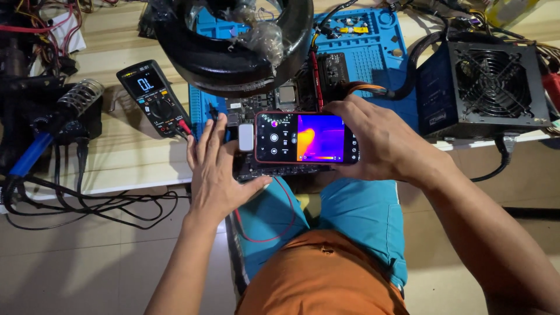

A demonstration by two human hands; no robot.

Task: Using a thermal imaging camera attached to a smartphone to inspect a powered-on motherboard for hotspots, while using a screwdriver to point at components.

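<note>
Pale wooden workbench (125,160) spans the upper half of the frame, grain running left to right; its front edge crosses at mid-height. Blue work mat (373,58) lies at upper centre of the bench. Below the bench, a floor (76,262) of large beige glossy tiles fills the lower left and lower right, with thin grout lines and soft reflections. Light is warm and even, strongest at upper left. Dark shadow band under the bench edge at right. No walls or windows in view
</note>
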